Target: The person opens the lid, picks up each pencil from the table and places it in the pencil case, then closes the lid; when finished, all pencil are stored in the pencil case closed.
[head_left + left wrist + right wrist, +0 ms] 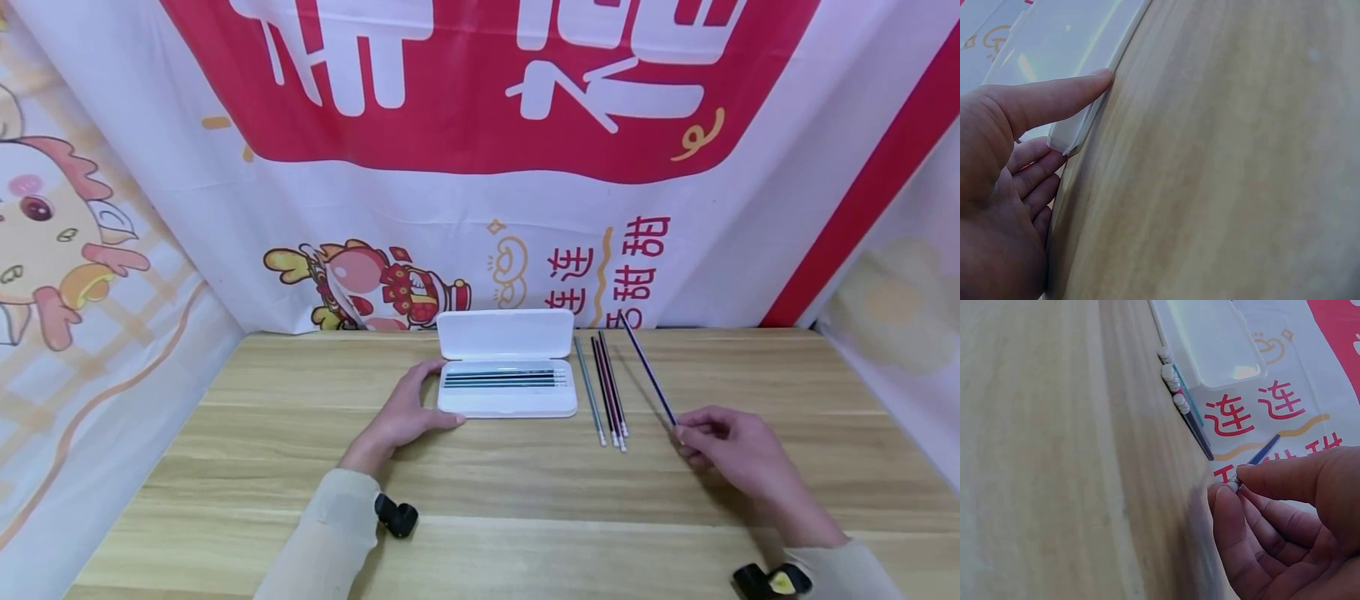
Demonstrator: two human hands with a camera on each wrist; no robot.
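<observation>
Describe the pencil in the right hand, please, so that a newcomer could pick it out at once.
On the wooden table, find the open white case, then look right, past the loose pencils lying beside it. There the right hand pinches a dark blue pencil by its eraser end. Unlike its neighbours, it is held rather than lying flat.

You hold a dark-blue pencil (648, 368) aslant by its eraser end; your white case (510, 407) lies open, dark pencils (502, 385) lengthwise inside, loose pencils (612, 392) just right of it.
</observation>
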